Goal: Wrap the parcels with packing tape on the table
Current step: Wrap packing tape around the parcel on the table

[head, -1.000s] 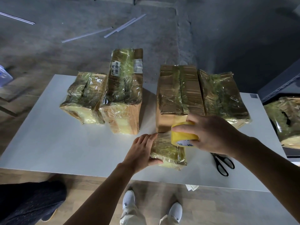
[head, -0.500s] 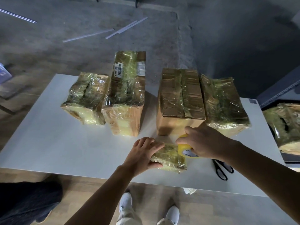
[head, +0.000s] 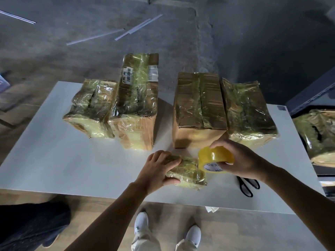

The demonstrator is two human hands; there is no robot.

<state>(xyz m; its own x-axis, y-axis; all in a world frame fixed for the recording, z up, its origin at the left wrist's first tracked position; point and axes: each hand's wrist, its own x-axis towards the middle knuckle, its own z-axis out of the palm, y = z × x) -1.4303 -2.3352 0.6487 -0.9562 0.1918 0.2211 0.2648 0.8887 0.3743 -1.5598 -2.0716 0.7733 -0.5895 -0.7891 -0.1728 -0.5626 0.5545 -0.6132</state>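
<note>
The left hand (head: 159, 169) clasps the small film-wrapped flat parcel (head: 188, 171) near the white table (head: 72, 160) edge (long axis left-right), while the right hand (head: 243, 160) grips the yellow packing-tape roll (head: 215, 158) at its right end.

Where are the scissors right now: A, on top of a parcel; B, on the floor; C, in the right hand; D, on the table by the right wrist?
D: the scissors lie flat on the table beside the right hand, which holds the tape roll.
</note>
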